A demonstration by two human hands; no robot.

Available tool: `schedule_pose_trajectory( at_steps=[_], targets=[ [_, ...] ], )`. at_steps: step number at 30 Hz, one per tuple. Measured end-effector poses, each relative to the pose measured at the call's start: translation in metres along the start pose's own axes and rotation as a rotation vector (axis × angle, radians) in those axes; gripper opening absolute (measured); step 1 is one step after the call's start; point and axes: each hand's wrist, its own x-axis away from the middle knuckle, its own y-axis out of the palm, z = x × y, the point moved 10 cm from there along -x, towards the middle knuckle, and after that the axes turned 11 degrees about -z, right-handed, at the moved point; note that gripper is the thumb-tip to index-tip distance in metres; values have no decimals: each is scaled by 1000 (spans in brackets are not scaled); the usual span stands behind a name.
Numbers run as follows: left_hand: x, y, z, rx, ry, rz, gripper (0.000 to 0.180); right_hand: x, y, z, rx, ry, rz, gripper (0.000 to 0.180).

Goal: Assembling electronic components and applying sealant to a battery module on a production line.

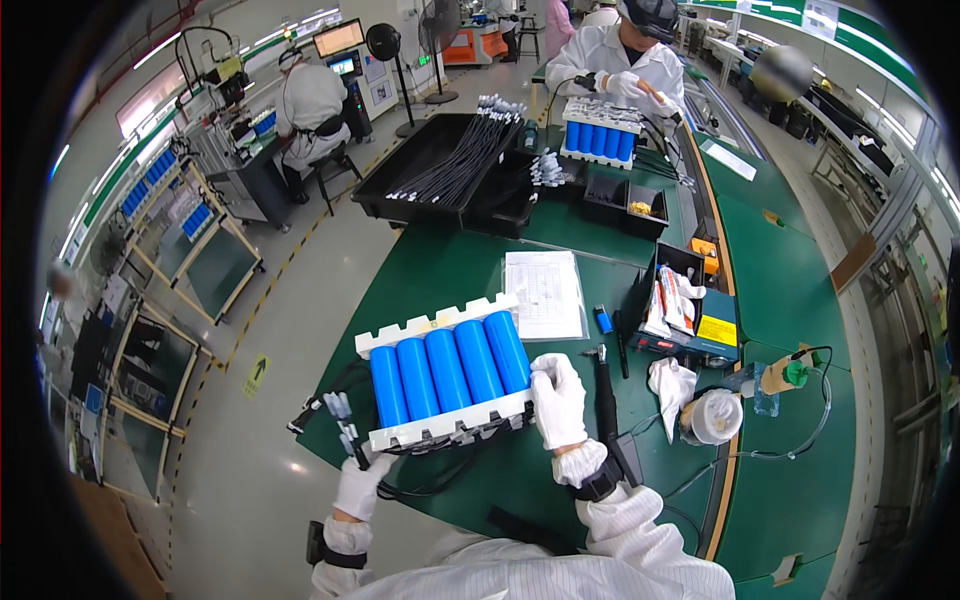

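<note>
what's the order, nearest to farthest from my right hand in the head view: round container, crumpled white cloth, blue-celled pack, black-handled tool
From the right hand:
1. blue-celled pack, against its left side
2. black-handled tool, just right
3. crumpled white cloth, farther right
4. round container, right, past the cloth

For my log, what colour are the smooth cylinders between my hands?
The smooth cylinders are bright blue, best in the head view.

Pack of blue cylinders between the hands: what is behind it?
Beyond the pack, green tabletop and a white sheet show. The pack hides the tabletop directly behind it; anything there cannot be seen.
</note>
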Motion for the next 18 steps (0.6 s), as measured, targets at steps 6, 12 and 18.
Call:
schedule_pose_trajectory(
  at_steps=[6, 12, 18],
  targets=[
    [-8, -7, -2, -201, 72, 138, 34, 8, 6, 15, -78, 49, -57, 13],
    [-35, -4, -7, -302, 339, 222, 53, 23, 15, 69, 75, 136, -196, 37],
    [-48, -8, -2, -246, 486, 210, 49, 26, 17, 40, 69, -77, -302, 27]
  ],
)
